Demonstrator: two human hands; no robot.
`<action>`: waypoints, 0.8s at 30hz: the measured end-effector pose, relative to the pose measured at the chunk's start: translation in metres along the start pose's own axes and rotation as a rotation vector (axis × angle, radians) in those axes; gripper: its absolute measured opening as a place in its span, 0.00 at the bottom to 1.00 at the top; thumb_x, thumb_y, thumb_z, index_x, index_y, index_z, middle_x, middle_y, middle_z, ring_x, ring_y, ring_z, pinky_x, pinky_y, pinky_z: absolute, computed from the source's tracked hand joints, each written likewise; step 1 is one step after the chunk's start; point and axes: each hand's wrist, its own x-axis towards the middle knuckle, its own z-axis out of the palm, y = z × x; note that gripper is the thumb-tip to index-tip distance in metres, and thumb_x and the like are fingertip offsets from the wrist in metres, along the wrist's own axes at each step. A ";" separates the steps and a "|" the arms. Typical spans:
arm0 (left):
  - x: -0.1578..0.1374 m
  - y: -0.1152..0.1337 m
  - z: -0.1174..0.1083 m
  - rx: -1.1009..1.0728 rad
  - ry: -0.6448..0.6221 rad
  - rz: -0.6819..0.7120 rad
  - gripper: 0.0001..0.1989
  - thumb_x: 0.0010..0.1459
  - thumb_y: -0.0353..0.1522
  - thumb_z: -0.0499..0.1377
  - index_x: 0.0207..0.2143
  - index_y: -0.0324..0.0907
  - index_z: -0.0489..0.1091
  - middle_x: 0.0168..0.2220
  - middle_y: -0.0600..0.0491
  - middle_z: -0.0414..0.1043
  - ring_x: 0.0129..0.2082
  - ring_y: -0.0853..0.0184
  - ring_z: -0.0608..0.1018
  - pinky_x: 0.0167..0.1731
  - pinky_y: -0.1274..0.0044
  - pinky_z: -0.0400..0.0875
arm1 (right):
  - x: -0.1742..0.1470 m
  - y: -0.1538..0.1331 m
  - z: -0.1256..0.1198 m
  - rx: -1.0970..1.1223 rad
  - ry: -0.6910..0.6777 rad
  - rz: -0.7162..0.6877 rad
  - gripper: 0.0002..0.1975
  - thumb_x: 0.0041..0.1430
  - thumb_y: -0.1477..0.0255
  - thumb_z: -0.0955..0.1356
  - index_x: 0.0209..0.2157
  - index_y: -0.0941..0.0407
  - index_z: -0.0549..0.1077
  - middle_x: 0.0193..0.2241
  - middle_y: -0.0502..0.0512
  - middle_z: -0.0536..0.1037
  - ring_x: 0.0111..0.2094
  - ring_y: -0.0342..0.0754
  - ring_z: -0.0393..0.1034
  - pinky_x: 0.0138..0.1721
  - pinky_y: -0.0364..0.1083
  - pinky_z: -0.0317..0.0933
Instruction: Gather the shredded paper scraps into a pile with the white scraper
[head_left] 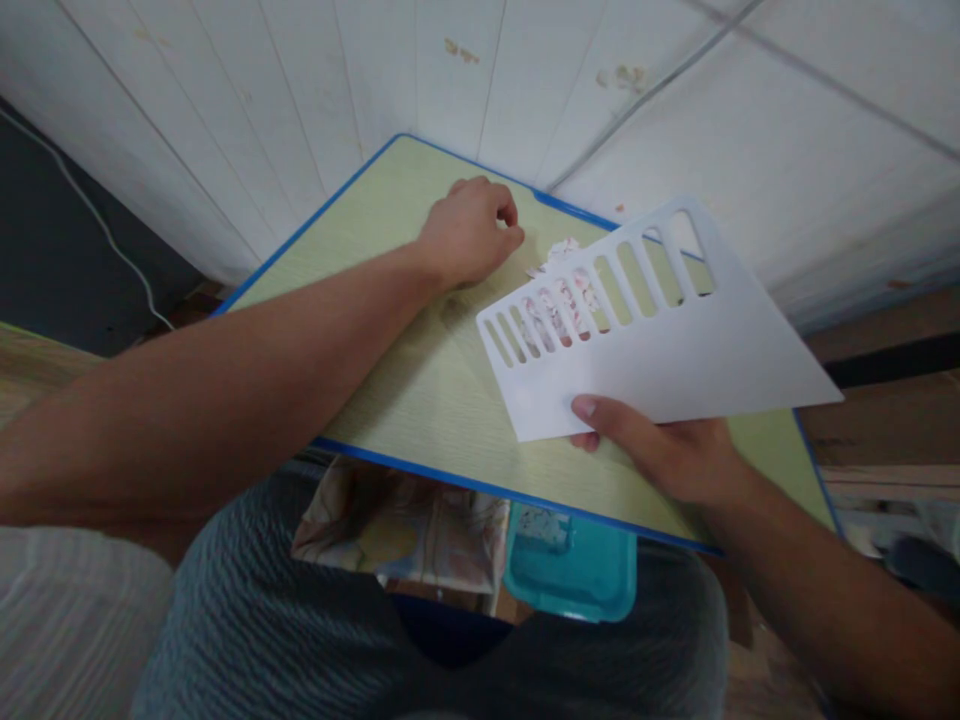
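Observation:
My right hand (667, 450) grips a white slotted sheet (645, 370) by its lower edge, thumb on top and fingers underneath. The stiff sheet is tilted above the table, and its row of rounded slots grows longer toward the right. Through several slots I see crumpled pieces with a pink and white print (562, 250), lying on the table behind it. My left hand (472, 228) is over the table's far half, fingers curled in and thumb near the index finger. Whatever it may hold is hidden.
The pale green table (390, 390) has a blue rim and stands against a white panelled wall (375, 80) with a cable. Below its front edge are a teal plastic container (577, 570) and a patterned cloth or bag (397, 520) near my lap. Brown boards (885, 420) are at right.

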 end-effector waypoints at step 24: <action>0.001 0.005 0.003 0.025 0.020 -0.035 0.06 0.67 0.34 0.64 0.39 0.54 0.81 0.57 0.50 0.83 0.61 0.54 0.77 0.67 0.59 0.71 | -0.005 -0.007 0.011 0.098 -0.239 0.052 0.18 0.72 0.61 0.77 0.26 0.48 0.81 0.23 0.51 0.86 0.24 0.53 0.83 0.28 0.50 0.81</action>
